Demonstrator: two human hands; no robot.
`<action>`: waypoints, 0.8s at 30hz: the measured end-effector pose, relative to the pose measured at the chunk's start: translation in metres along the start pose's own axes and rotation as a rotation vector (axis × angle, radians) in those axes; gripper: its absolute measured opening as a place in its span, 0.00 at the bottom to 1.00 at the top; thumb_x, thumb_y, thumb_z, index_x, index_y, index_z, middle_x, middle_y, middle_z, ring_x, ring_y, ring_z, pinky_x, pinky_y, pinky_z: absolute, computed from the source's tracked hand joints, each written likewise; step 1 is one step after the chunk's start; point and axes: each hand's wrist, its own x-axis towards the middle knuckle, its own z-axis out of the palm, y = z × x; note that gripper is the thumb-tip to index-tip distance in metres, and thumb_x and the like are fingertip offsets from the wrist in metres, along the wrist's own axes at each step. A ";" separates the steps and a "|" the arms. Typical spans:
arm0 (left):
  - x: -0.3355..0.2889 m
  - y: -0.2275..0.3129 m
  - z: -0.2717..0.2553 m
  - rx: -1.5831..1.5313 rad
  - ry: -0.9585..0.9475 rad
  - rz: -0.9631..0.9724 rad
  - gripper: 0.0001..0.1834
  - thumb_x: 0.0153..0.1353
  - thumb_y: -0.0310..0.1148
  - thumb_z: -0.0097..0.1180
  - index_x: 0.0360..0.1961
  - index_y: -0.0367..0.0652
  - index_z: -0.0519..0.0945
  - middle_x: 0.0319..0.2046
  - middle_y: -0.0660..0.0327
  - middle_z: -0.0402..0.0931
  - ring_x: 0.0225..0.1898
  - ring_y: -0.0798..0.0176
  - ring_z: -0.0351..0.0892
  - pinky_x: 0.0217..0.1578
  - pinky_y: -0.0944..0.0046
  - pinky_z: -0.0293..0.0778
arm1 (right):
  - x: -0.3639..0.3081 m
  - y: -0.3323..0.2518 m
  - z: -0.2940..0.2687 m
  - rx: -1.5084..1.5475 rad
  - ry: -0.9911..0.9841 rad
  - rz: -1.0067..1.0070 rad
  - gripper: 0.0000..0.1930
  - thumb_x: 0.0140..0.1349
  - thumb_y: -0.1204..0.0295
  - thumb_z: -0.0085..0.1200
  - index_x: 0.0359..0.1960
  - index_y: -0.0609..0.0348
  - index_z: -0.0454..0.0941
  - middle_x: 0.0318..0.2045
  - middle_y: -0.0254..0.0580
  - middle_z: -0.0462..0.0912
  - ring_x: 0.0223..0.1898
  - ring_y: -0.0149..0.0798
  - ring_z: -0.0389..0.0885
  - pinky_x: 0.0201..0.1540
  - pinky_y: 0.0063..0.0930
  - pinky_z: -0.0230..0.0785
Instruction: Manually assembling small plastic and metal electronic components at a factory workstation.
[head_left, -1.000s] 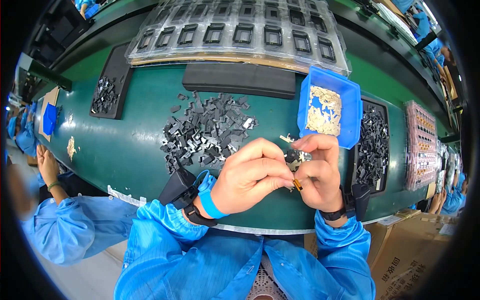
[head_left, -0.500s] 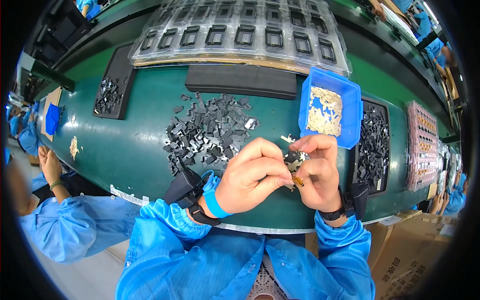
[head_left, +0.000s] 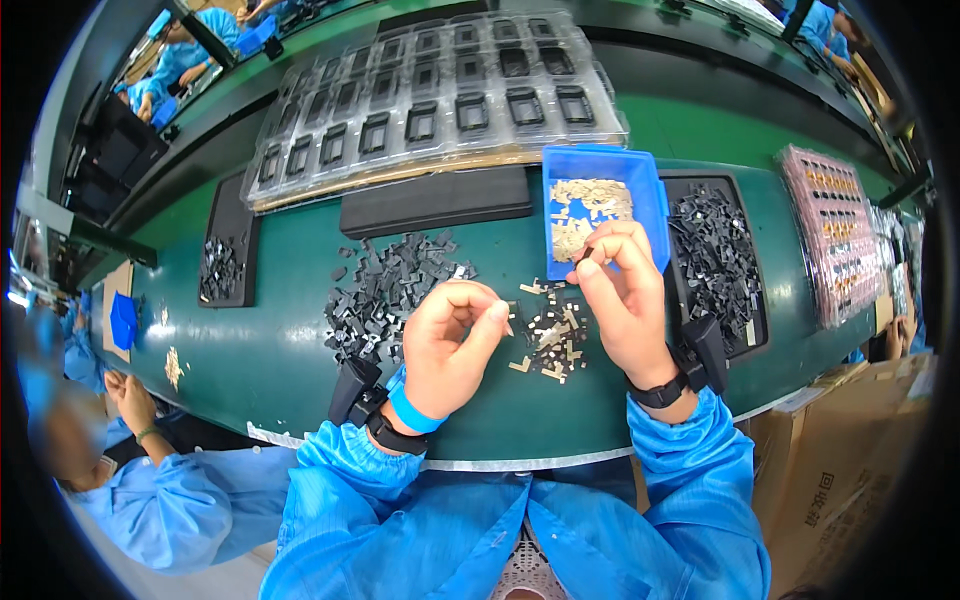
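Observation:
My right hand is raised beside the near end of the blue bin, pinching a small black part between thumb and fingertips. My left hand is closed in a pinch, with a thin pale sliver showing at its fingertips; its kind is too small to name. On the green table between the hands lies a scatter of small cream and black pieces. Just beyond my left hand spreads a heap of small black plastic parts. Flat cream-coloured pieces lie in the blue bin.
Black trays of small dark parts flank the work area, one right and one left. Behind lie a long black block and clear trays of black frames. A pink tray stack stands far right. A co-worker's hand is at left.
My hands have moved apart, the right one up toward the blue bin. The small golden-brown piece between them no longer shows. The whole view has shifted, and the scatter of pieces is uncovered.

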 end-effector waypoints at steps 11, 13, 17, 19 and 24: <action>0.066 0.003 0.041 0.465 -0.100 -0.204 0.10 0.58 0.28 0.52 0.38 0.31 0.78 0.29 0.59 0.79 0.23 0.71 0.77 0.24 0.74 0.72 | 0.008 0.005 -0.013 0.106 0.257 -0.034 0.04 0.57 0.78 0.51 0.26 0.63 0.70 0.37 0.35 0.65 0.31 0.24 0.69 0.31 0.16 0.66; 0.063 0.000 0.036 0.420 -0.096 -0.194 0.12 0.60 0.29 0.50 0.40 0.31 0.77 0.30 0.57 0.79 0.20 0.71 0.76 0.22 0.74 0.72 | 0.008 0.007 -0.011 0.107 0.258 -0.023 0.04 0.57 0.78 0.51 0.26 0.63 0.70 0.36 0.35 0.65 0.31 0.23 0.69 0.30 0.16 0.66; 0.061 0.003 0.021 0.299 -0.045 -0.220 0.12 0.60 0.29 0.51 0.42 0.32 0.76 0.30 0.58 0.79 0.19 0.74 0.72 0.22 0.75 0.70 | 0.009 0.008 -0.010 0.047 0.250 -0.053 0.04 0.56 0.79 0.52 0.26 0.64 0.70 0.35 0.34 0.67 0.31 0.23 0.68 0.31 0.15 0.65; 0.054 0.014 0.005 0.456 -0.080 -0.189 0.12 0.58 0.30 0.55 0.40 0.32 0.77 0.28 0.61 0.77 0.19 0.76 0.70 0.21 0.76 0.67 | 0.010 0.008 -0.013 0.054 0.261 -0.023 0.04 0.56 0.79 0.52 0.26 0.64 0.70 0.35 0.34 0.67 0.30 0.23 0.68 0.31 0.15 0.64; 0.011 0.024 -0.049 0.919 -0.382 -0.008 0.11 0.35 0.24 0.67 0.24 0.44 0.81 0.21 0.63 0.65 0.27 0.62 0.68 0.28 0.66 0.65 | 0.010 0.007 -0.015 0.072 0.227 -0.030 0.03 0.57 0.79 0.51 0.26 0.63 0.71 0.35 0.33 0.67 0.29 0.23 0.68 0.31 0.16 0.65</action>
